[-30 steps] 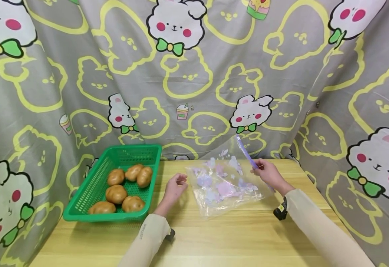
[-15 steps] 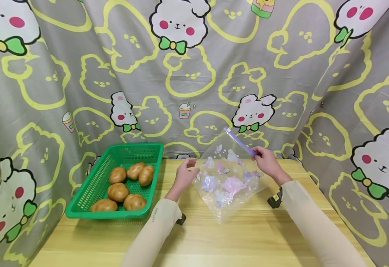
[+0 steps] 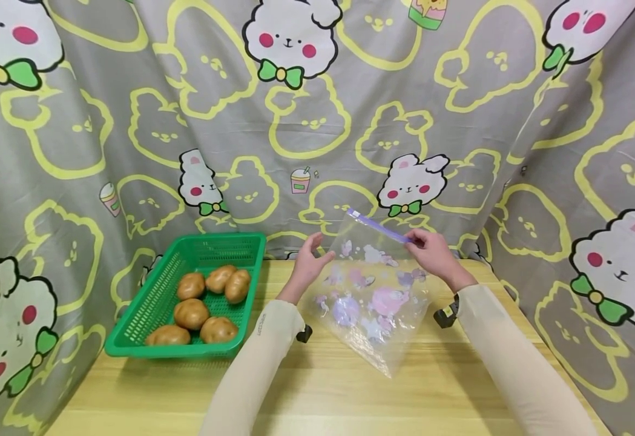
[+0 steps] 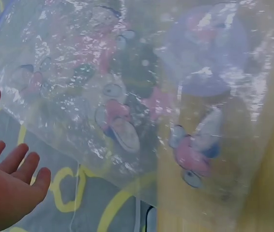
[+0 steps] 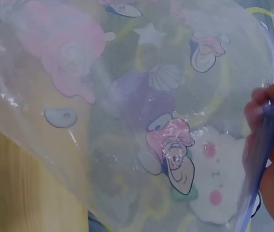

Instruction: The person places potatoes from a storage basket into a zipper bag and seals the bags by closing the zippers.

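A clear zip bag (image 3: 371, 297) with pink and lilac cartoon prints is held up, its lower corner near the wooden table. My right hand (image 3: 434, 254) pinches the purple slider strip along its top edge near the right end; the right wrist view shows thumb and fingers on the strip (image 5: 267, 145). Beside the bag's left edge is my left hand (image 3: 310, 266), its fingers spread and gently bent, holding nothing. In the left wrist view the left hand (image 4: 11, 188) is apart from the bag (image 4: 127, 96).
A green plastic basket (image 3: 110, 350) stands on the left of the wooden table (image 3: 317, 399). Several potatoes (image 3: 192, 313) lie in it. A grey curtain (image 3: 317, 145) with bunny prints hangs behind the table.
The bag has been lifted and turned, its strip's free end swinging left and its bottom corner right. My left hand has moved right and up toward the bag's upper left. The basket stays put.
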A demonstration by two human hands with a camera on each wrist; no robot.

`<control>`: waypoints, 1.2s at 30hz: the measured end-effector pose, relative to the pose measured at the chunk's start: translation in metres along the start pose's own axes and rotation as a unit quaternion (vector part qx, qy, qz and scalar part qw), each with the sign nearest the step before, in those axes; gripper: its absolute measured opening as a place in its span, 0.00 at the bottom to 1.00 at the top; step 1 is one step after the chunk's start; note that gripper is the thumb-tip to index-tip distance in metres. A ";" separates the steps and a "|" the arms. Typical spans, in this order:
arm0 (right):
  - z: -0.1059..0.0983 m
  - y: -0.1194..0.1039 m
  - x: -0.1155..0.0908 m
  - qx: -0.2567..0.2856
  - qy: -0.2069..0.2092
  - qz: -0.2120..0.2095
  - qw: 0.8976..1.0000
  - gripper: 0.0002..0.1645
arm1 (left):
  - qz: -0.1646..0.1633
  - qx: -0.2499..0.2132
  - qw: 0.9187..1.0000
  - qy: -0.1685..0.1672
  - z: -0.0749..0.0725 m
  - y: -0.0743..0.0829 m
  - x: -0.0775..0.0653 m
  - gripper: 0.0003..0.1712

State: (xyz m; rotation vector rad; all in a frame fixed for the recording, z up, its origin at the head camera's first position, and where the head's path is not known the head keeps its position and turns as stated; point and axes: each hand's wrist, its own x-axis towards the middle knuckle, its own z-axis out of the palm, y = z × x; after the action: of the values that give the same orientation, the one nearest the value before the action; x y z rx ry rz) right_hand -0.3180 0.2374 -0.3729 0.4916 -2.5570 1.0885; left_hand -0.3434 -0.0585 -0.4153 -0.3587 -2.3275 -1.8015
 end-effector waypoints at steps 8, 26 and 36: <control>0.003 -0.014 0.003 0.005 -0.017 -0.034 0.999 0.06 | -0.025 -0.087 0.995 -0.028 -0.002 0.007 0.003 0.34; 0.000 0.003 0.001 0.001 -0.026 -0.042 0.999 0.08 | -0.029 -0.149 0.988 -0.018 -0.016 0.013 -0.011 0.10; -0.011 0.022 -0.013 0.110 -0.026 0.044 0.993 0.20 | -0.041 -0.221 0.973 0.055 -0.028 0.005 -0.018 0.03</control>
State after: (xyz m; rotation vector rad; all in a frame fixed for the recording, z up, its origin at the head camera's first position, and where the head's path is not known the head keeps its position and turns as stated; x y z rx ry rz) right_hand -0.3138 0.2622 -0.3846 0.4686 -2.5370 1.4173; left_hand -0.3247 -0.0863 -0.4091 -0.2128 -1.8796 -2.3115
